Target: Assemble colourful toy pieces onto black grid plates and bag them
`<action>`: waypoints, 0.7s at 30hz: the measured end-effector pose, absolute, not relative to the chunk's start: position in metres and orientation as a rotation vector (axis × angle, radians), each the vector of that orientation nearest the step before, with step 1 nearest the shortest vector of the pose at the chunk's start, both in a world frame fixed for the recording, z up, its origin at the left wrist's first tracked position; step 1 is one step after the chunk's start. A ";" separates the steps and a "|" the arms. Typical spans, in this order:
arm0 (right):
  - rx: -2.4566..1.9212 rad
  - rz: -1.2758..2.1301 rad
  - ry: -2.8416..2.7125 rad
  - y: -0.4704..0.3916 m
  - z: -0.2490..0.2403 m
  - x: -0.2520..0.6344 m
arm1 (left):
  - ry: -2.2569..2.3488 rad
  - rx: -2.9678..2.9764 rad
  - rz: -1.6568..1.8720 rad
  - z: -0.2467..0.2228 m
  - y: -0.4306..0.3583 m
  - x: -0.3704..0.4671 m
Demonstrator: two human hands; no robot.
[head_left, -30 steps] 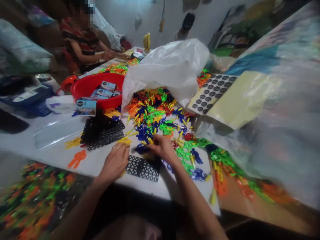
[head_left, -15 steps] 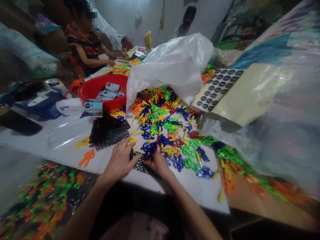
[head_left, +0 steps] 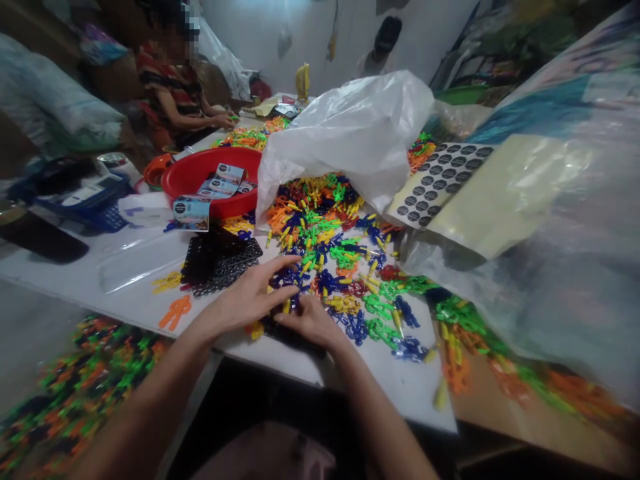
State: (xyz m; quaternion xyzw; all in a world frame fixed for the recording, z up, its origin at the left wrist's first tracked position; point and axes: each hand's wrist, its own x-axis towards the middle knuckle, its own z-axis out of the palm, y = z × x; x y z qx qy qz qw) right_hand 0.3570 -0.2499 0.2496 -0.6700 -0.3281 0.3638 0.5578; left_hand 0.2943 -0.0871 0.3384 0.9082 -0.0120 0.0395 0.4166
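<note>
My left hand point(head_left: 253, 293) reaches over the near edge of the pile, thumb and forefinger stretched out and apart, above small blue and yellow plastic pieces. Close on its right, my right hand point(head_left: 311, 321) has its fingers curled in; what they grip is hidden. Under the right hand lies a black perforated sheet point(head_left: 290, 333) at the table's front edge, mostly covered. Small figure-shaped plastic pieces point(head_left: 320, 230) in blue, green, orange, red and yellow spread out beyond both hands. Left of them is a stack of black perforated sheets point(head_left: 233, 267).
A white plastic bag point(head_left: 345, 143) opens over the pile. Behind left stands a red basin point(head_left: 185, 175) with printed cards, beside a blue basket point(head_left: 95, 207). A sticker sheet point(head_left: 440, 180) lies on the right. Two people point(head_left: 173, 100) work farther back. More pieces point(head_left: 100, 380) lie below the table's left edge.
My left hand has moved right and stretched its fingers towards the pile. My right hand has shifted slightly left over the black sheet, which is now more covered. The view has tilted slightly.
</note>
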 end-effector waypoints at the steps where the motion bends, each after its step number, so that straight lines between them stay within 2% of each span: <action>1: -1.660 0.782 -0.716 -0.246 0.234 0.353 | -0.029 2.338 0.127 0.330 -0.084 0.291; 4: -1.813 0.482 -0.519 -0.229 0.192 0.342 | 0.050 2.615 0.319 0.296 -0.076 0.282; 8: -1.818 0.339 -0.552 -0.202 0.167 0.335 | 0.079 2.910 0.266 0.254 -0.079 0.272; 14: -2.221 0.370 -0.877 -0.200 0.167 0.332 | 0.285 2.914 0.403 0.232 -0.091 0.261; 21: -2.424 0.381 -1.098 -0.188 0.179 0.335 | 0.398 2.931 0.452 0.234 -0.093 0.267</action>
